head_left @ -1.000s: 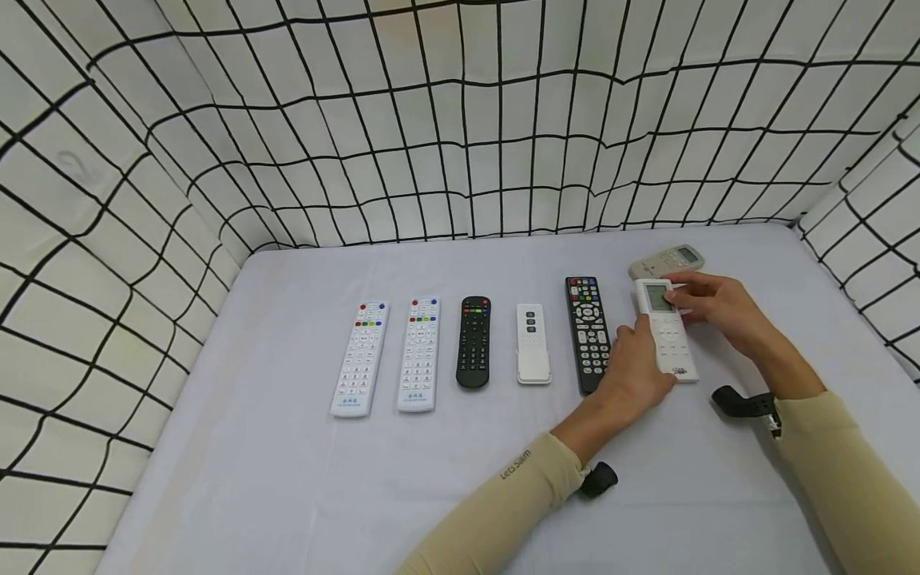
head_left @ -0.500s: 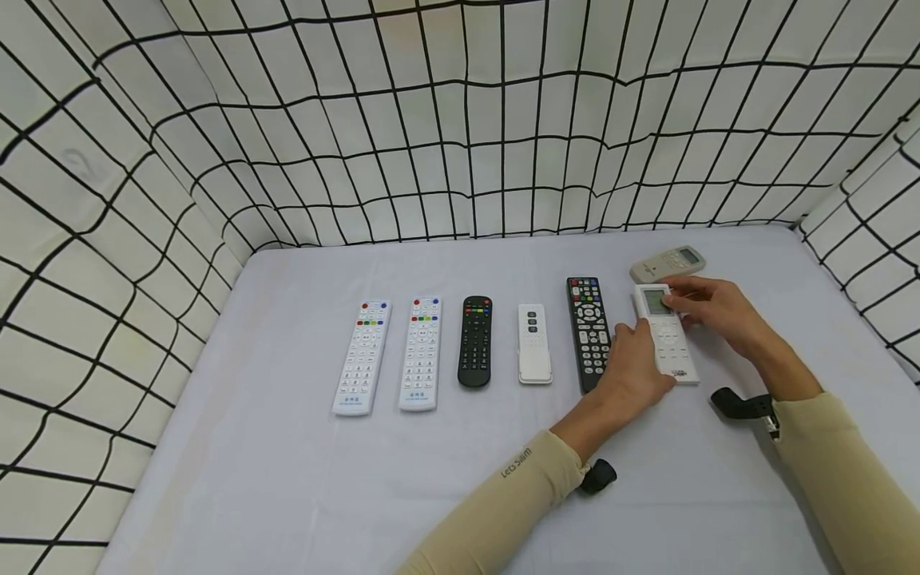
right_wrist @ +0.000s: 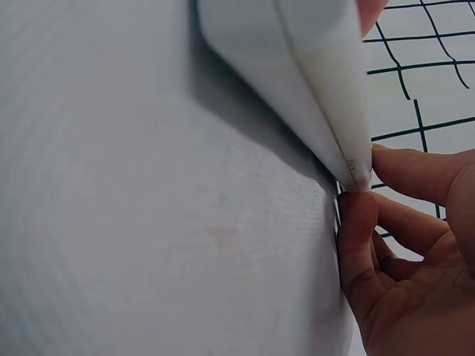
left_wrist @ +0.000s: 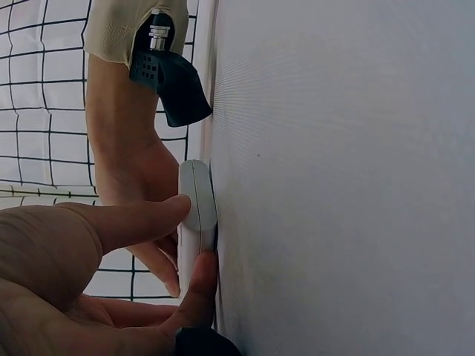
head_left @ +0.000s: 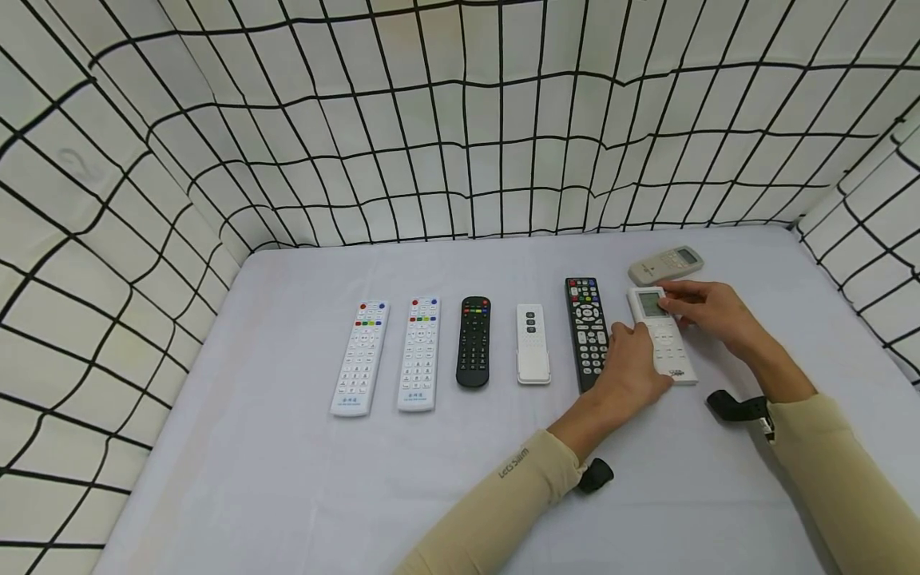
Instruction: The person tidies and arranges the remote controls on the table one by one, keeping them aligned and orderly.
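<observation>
A white air-conditioner remote (head_left: 667,343) with a grey screen lies at the right of the table, top tilted slightly left. My left hand (head_left: 624,369) grips its lower left part, thumb near the bottom end; in the left wrist view, thumb and finger hold the remote's end (left_wrist: 194,194) low over the cloth. My right hand (head_left: 715,313) pinches the upper right, thumb beside the screen; the right wrist view shows thumb and fingertips on the remote's edge (right_wrist: 326,104). Close to the left fingers is a long black remote (head_left: 586,307), its lower end partly hidden by that hand.
Behind the white remote lies a beige remote (head_left: 664,265), set at an angle. Leftward stand a small white remote (head_left: 533,343), a black remote (head_left: 473,342) and two white remotes with coloured buttons (head_left: 419,355). Black netting (head_left: 467,148) borders the white-clothed table (head_left: 287,479).
Both hands have turned the white remote slightly; its top end has shifted a little left and toward me, away from the beige remote. The other remotes lie as before.
</observation>
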Motion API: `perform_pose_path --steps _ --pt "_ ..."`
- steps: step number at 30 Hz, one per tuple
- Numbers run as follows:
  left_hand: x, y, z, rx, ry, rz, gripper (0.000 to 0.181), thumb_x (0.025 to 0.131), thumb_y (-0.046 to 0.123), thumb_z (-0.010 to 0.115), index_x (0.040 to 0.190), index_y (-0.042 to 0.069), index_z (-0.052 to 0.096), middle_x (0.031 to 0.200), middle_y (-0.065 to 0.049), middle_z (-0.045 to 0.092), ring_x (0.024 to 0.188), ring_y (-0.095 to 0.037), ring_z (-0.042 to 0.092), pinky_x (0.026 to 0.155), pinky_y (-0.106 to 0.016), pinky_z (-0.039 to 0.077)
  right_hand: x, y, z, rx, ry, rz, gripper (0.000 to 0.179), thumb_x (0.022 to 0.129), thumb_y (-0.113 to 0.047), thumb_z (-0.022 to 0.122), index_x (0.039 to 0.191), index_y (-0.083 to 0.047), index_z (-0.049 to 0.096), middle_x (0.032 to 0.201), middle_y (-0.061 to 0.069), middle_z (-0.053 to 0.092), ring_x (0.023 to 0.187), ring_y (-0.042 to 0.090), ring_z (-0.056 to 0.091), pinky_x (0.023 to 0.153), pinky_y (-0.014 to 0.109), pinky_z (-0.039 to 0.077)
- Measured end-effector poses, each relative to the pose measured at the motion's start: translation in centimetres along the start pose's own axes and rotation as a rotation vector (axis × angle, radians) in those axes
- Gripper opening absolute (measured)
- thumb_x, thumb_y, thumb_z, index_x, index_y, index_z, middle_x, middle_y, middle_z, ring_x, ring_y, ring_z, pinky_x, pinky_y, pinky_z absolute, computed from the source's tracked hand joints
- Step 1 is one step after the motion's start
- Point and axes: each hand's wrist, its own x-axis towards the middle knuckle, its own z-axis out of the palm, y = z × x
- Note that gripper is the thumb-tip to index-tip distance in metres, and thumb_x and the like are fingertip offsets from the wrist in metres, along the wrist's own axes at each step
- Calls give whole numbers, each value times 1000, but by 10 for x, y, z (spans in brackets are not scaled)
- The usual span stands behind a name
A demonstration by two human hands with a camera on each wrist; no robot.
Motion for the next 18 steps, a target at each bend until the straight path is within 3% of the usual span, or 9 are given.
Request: perform_pose_path --steps 10,18 --pt "0 -2 1 -24 -14 22 71 83 20 88 142 1 54 126 -9 50 99 -7 52 87 -14 50 -1 0 0 2 -1 7 56 106 -34 60 148 2 53 127 17 63 85 2 55 70 21 51" --pt "2 3 -4 18 -30 -1 72 89 32 83 145 0 51 130 -9 49 105 -8 51 94 -16 50 -3 -3 -4 15 -23 25 58 108 -41 54 150 -2 51 138 22 58 91 1 58 76 20 51"
